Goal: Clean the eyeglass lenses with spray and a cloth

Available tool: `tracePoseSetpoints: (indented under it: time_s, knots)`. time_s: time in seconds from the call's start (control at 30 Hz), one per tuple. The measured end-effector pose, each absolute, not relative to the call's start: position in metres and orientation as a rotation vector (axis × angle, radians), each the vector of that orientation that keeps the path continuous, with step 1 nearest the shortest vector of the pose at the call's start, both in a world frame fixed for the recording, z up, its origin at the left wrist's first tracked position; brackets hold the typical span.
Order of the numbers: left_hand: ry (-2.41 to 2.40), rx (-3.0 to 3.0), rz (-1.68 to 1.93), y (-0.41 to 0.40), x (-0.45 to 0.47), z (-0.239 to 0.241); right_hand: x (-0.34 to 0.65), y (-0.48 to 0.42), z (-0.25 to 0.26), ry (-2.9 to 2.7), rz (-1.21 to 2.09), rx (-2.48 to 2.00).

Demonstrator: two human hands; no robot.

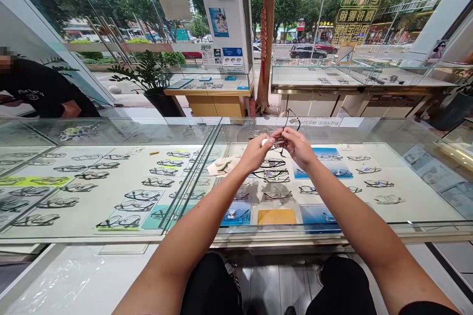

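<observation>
Both my arms reach out over a glass display counter [369, 229]. My left hand [256, 150] and my right hand [297, 146] meet above the glass, fingers pinched on a pair of thin black-framed glasses [286, 125]. The left hand also grips something small and white [264, 142] against the frame. A crumpled beige cloth [223, 165] lies on the glass just left of my left wrist. Under the glass, more glasses [271, 173] sit directly below my hands.
The counter holds several rows of glasses [144, 194] on white and coloured trays. A person in a black shirt [44, 91] bends at the far left. More display cases [332, 78] and a potted plant [155, 76] stand beyond, in front of street windows.
</observation>
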State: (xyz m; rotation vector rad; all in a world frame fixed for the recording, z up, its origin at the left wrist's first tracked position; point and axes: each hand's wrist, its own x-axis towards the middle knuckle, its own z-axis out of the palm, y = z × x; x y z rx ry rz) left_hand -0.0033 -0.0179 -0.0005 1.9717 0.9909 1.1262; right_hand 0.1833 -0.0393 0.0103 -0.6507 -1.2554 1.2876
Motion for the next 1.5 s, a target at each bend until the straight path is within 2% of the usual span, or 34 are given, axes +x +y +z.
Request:
tracePoseSetpoints:
  time_s: [0.17,0.43,0.73,1.03,1.37,1.5]
  knots:
    - [0.988,1.975,1.085,-0.018,-0.001,-0.001,0.183,-0.039,0.01,-1.238,1.293,-0.645]
    - [1.119,1.85,1.295,-0.01,-0.008,0.003,0.186,-0.038,0.007,-1.378,1.282,-0.675]
    - [1.035,1.813,1.431,-0.001,-0.01,-0.001,0.181,-0.04,0.002,-1.56,1.332,-0.669]
    - [1.058,1.883,1.361,-0.001,-0.013,0.0,0.18,-0.042,0.004,-1.595,1.343,-0.662]
    - [1.749,1.374,1.534,0.041,-0.057,-0.001,0.187,-0.037,0.003,-1.477,1.348,-0.716]
    - [1.975,1.4,1.528,0.061,-0.087,-0.011,0.191,-0.034,0.001,-1.452,1.348,-0.732]
